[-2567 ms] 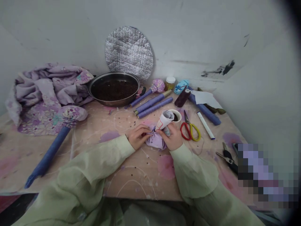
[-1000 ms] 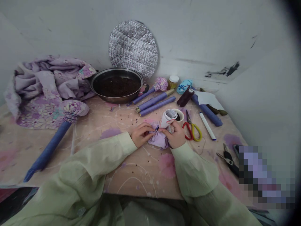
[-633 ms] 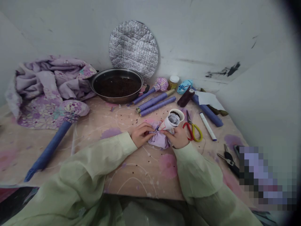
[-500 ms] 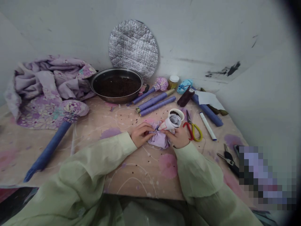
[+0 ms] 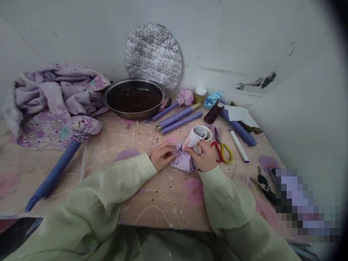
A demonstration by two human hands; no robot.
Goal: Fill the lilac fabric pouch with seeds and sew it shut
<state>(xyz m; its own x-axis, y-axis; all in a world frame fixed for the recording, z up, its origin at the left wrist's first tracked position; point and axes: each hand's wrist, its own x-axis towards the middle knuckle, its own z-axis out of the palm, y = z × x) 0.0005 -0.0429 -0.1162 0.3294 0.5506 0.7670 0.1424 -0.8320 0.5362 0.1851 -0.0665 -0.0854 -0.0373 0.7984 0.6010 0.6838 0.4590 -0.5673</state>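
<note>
Lilac fabric point(image 5: 182, 162) lies bunched on the desk point(image 5: 163, 206), the left hand point(image 5: 163, 156) pinching its gathered edge, the right hand point(image 5: 203, 157) close beside and clamped on a rolled paper cone point(image 5: 194, 137) whose long axis tilts up and rightward toward a white cup point(image 5: 208, 137) just beyond.

Light: soft, even, rather dim; source not visible.
Shadows: faint, under the steel pan point(image 5: 133, 115) and right hand point(image 5: 204, 158).
Glare: mild sheen along pan rim.
Edges: wide-angle bowing; dark vignette at right.
Blur: overall slight softness; blocky pixelated patch point(image 5: 307, 204) lower right.
</note>
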